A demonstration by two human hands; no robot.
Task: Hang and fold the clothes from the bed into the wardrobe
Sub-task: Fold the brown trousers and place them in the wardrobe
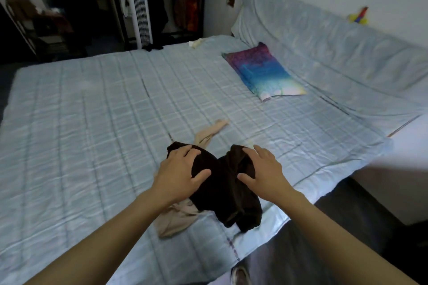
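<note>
Crumpled dark brown cloth garment [222, 190]: lay at near edge of pale blue quilted bed [92, 122]. Left hand [183, 173], right hand [264, 173]: lay spread upon it, grasping nothing. Advised: smooth outward before folding

Blue checked bed [92, 111], bright pillow [261, 71] at 2 o'clock, dark garment [227, 190] over beige tights [176, 217] at 6 o'clock, cream cloth [196, 43] at 12 o'clock
</note>
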